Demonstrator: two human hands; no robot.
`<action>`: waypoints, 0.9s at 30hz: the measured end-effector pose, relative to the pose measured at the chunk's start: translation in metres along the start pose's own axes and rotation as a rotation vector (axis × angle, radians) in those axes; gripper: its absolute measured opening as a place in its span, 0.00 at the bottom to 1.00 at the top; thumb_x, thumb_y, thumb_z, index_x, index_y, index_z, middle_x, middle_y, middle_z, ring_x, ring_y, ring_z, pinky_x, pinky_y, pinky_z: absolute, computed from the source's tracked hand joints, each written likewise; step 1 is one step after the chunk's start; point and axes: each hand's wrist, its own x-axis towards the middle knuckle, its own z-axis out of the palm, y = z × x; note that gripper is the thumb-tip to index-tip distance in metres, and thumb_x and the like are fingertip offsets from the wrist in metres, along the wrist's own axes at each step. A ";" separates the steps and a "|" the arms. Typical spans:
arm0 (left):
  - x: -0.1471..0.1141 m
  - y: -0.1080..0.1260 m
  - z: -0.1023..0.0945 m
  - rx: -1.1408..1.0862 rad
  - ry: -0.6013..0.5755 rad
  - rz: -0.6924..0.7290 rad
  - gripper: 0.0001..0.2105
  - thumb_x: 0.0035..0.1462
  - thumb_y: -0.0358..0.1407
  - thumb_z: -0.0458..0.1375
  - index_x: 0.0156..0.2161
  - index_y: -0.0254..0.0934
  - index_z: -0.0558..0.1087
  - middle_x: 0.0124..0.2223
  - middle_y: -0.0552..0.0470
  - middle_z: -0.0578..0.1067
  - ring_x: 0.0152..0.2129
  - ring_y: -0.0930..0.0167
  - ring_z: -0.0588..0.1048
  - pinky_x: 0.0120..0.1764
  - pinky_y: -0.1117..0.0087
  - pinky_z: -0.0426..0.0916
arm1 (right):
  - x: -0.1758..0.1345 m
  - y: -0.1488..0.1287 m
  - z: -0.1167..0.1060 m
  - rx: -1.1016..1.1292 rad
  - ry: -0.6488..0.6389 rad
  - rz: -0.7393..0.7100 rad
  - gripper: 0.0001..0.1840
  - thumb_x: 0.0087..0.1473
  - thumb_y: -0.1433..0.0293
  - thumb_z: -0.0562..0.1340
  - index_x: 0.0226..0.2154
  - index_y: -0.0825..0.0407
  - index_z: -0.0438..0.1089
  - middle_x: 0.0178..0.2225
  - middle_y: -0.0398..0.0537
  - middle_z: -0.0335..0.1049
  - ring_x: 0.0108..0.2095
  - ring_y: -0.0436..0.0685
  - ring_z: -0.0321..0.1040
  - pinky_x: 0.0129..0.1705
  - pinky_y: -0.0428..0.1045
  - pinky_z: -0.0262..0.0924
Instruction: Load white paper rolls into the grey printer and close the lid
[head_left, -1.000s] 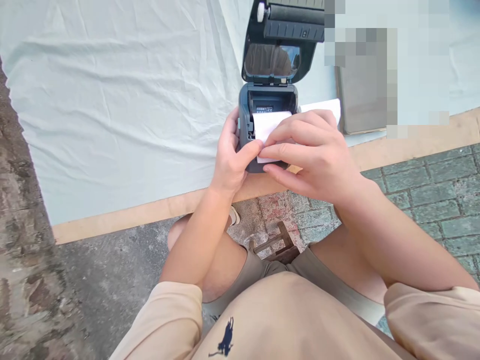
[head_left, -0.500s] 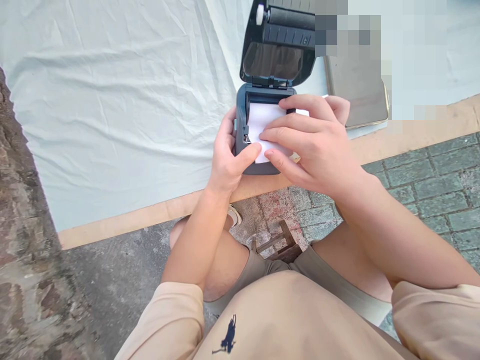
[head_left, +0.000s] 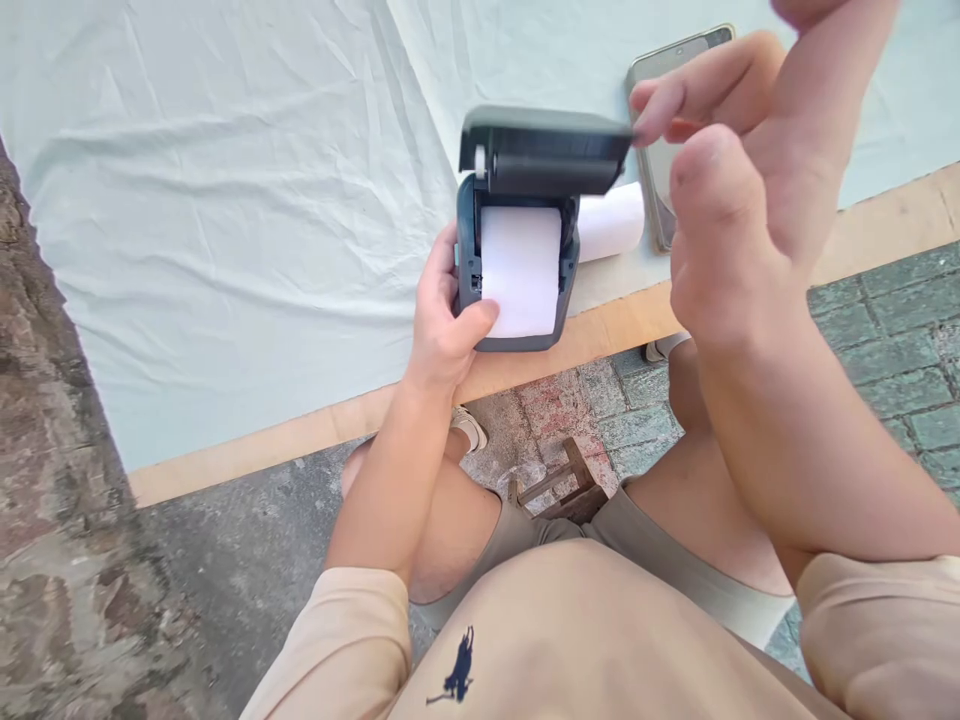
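Observation:
A dark portable label printer (head_left: 568,290) is held near the table's edge. My left hand (head_left: 444,325) wraps round its left side, with the thumb pressed on the white paper (head_left: 520,270) lying inside. The printer's hinged lid (head_left: 547,150) stands partly raised and blurred by motion. At the lid's right corner, a fingertip of my right hand (head_left: 757,170) meets the edge. That hand is raised, its thumb and fingers apart, with nothing seen within it. A white paper roll (head_left: 613,222) lies on the cloth just right of the printer.
Partly behind my right hand lies a smartphone (head_left: 660,170). A pale wrinkled cloth (head_left: 225,230) covers the table, whose bare wooden edge (head_left: 322,428) runs along the front. Below are a small wooden stool (head_left: 574,485) and brick paving (head_left: 892,370).
My right hand has left the paper and moved up to the lid's right corner. The lid has swung down from wide open, and the paper roll and the phone show more fully.

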 end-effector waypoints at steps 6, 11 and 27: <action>-0.003 0.009 0.007 0.025 -0.029 -0.056 0.28 0.40 0.49 0.65 0.48 0.43 0.67 0.35 0.55 0.71 0.32 0.72 0.76 0.29 0.74 0.70 | 0.004 0.004 0.010 -0.113 -0.110 -0.117 0.15 0.58 0.64 0.56 0.48 0.51 0.64 0.49 0.51 0.66 0.54 0.56 0.63 0.56 0.52 0.60; -0.003 0.014 0.009 0.032 -0.034 -0.086 0.30 0.38 0.49 0.65 0.47 0.42 0.65 0.36 0.54 0.72 0.28 0.73 0.74 0.26 0.74 0.67 | 0.004 0.011 0.012 -0.216 -0.320 -0.179 0.27 0.52 0.59 0.63 0.52 0.48 0.61 0.58 0.54 0.59 0.59 0.59 0.59 0.58 0.55 0.60; -0.003 0.013 0.004 0.095 -0.103 -0.079 0.31 0.38 0.53 0.64 0.48 0.44 0.65 0.40 0.52 0.72 0.34 0.67 0.75 0.29 0.70 0.70 | 0.000 0.010 0.010 -0.188 -0.286 -0.250 0.26 0.52 0.58 0.63 0.52 0.44 0.61 0.55 0.50 0.63 0.56 0.57 0.63 0.50 0.51 0.65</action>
